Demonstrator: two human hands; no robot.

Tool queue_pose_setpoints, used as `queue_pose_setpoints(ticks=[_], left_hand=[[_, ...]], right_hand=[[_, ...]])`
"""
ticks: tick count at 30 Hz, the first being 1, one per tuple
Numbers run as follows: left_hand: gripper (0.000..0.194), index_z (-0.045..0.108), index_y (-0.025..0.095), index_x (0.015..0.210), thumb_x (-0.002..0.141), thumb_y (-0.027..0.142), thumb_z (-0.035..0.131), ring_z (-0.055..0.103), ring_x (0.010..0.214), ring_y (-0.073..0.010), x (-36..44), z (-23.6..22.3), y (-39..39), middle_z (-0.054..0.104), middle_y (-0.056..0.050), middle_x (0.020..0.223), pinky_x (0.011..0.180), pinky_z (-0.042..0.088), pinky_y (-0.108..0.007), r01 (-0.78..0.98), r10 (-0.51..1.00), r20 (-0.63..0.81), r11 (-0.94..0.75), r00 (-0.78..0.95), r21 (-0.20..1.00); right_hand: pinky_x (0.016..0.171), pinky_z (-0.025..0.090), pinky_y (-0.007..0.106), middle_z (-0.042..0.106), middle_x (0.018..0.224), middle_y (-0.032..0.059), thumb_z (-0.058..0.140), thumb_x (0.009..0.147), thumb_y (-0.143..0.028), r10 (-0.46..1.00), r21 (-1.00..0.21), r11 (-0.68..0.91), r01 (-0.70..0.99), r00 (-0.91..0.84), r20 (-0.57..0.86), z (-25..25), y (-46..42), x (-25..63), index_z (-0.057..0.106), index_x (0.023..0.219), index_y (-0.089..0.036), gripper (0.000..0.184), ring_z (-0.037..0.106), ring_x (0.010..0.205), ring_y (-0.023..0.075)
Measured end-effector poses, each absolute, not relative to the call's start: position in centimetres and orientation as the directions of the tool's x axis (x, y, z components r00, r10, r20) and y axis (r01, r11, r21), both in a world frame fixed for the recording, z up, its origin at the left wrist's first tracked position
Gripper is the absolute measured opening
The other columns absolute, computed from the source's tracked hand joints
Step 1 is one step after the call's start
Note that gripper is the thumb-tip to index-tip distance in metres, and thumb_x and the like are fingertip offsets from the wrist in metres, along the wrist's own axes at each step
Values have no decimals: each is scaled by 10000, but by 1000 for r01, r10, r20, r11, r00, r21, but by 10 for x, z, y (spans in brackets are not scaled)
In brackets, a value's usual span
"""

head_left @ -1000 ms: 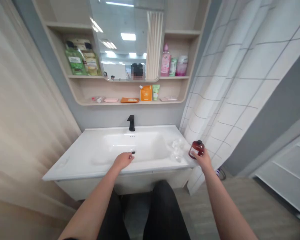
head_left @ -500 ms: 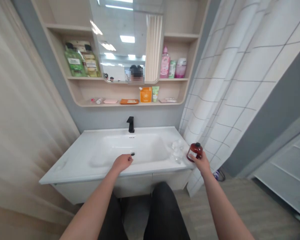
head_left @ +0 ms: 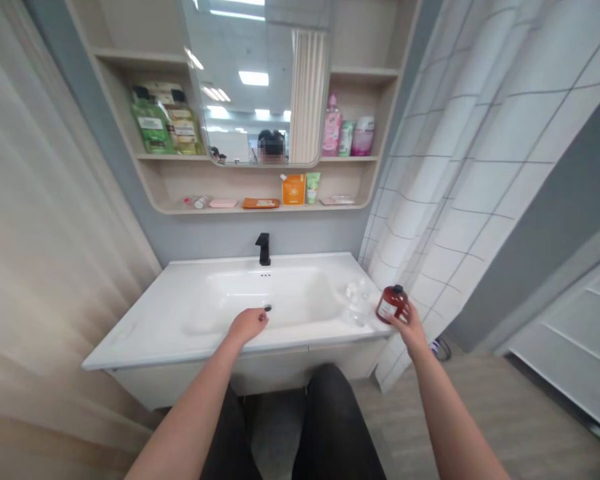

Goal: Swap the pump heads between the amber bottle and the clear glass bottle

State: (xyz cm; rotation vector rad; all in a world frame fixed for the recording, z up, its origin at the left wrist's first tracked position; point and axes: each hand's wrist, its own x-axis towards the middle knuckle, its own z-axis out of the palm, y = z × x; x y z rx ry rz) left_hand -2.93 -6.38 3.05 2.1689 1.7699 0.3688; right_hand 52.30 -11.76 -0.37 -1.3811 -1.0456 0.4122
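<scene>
My right hand (head_left: 411, 328) is at the lower right side of a reddish-brown bottle (head_left: 387, 309) with a black cap and a pale label. The bottle stands upright on the right front corner of the white washbasin counter (head_left: 145, 327). Its thumb rests low by the label and the fingers curl round the far right side, partly hidden. Over the front rim of the basin (head_left: 300, 303), my left hand (head_left: 249, 325) is closed; a small dark reddish spot shows at its fingers, too small to name. Clear and white small items (head_left: 356, 303) lie left of the bottle.
A black faucet (head_left: 264, 249) rises behind the basin. Above it, a mirror (head_left: 260, 100) and shelves hold green bottles (head_left: 153, 127), a pink bottle (head_left: 332, 130) and an orange pouch (head_left: 293, 189). Curtains (head_left: 40, 233) hang left; a white grid-patterned curtain (head_left: 430, 200) hangs right.
My right thumb has slid rightward off the bottle's label, and more of the label shows. The bottle stays in its corner. My left hand keeps its place, still closed.
</scene>
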Motion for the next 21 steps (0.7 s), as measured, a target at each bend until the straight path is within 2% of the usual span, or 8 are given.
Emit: queue_pose_setpoints(ticks=[3, 7, 8, 11, 13, 15, 18, 21], left_hand=[[275, 863, 241, 1140, 1040, 320, 619, 797, 1113, -287, -32, 28, -62, 871, -108, 1195, 934, 533, -339, 890, 976, 12, -201, 215, 409], [284, 837, 243, 1227, 1040, 317, 637, 796, 1126, -293, -31, 28, -62, 867, -104, 1207, 942, 544, -350, 881, 978, 20, -194, 206, 431], [290, 828, 243, 1252, 1040, 315, 644, 794, 1125, -289, -29, 29, -63, 866, -97, 1201, 946, 546, -349, 878, 979, 26, -192, 201, 438], [342, 788, 240, 1348, 1036, 282, 652, 788, 1121, -264, -28, 33, -69, 856, -80, 1231, 972, 553, -337, 848, 982, 78, -189, 173, 495], [385, 761, 225, 1400, 1035, 269, 645, 780, 1138, -257, -36, 37, -74, 842, -84, 1267, 1010, 556, -337, 819, 981, 154, -180, 114, 544], [390, 758, 205, 1400, 1038, 271, 627, 762, 1202, -275, -57, 44, -82, 827, -105, 1289, 1088, 539, -357, 815, 963, 269, -181, 32, 550], [379, 768, 187, 1365, 1049, 294, 587, 698, 1322, -344, -114, 58, -100, 788, -156, 1356, 1211, 469, -447, 878, 879, 461, -116, -127, 464], [456, 719, 175, 1448, 1033, 310, 585, 608, 1419, -433, -188, 75, -118, 710, -217, 1475, 1229, 426, -579, 919, 759, 557, 138, -338, 369]], right_hand=[[1186, 529, 615, 680, 1507, 211, 801, 777, -624, 599, -897, 198, 394, 676, 429, 7, -141, 517, 564, 1508, -221, 867, 667, 1393, 409], [1087, 568, 569, 744, 1217, 171, 695, 898, -476, 351, -751, 178, 637, 672, 653, 26, -180, 473, 679, 1309, -193, 499, 712, 1170, 375], [1038, 584, 555, 743, 1125, 152, 679, 911, -462, 376, -713, 196, 674, 620, 689, 30, -188, 453, 700, 1237, -205, 415, 714, 1083, 363], [917, 612, 500, 739, 961, 98, 668, 934, -404, 646, -626, 375, 684, 292, 705, 39, -196, 380, 738, 1133, -257, 256, 711, 908, 322], [892, 620, 473, 762, 963, 78, 668, 946, -346, 762, -599, 524, 606, -19, 647, 42, -189, 330, 765, 1179, -286, 259, 727, 894, 304], [939, 621, 462, 795, 1032, 74, 665, 957, -286, 778, -597, 612, 519, -254, 575, 44, -172, 285, 779, 1222, -297, 288, 754, 966, 293], [986, 623, 452, 823, 1083, 70, 682, 943, -244, 783, -626, 622, 471, -393, 483, 40, -132, 237, 800, 1178, -279, 265, 776, 1034, 283], [1053, 619, 470, 839, 1148, 85, 715, 900, -188, 826, -640, 563, 523, -392, 406, 26, -93, 210, 809, 1171, -255, 295, 785, 1091, 294]])
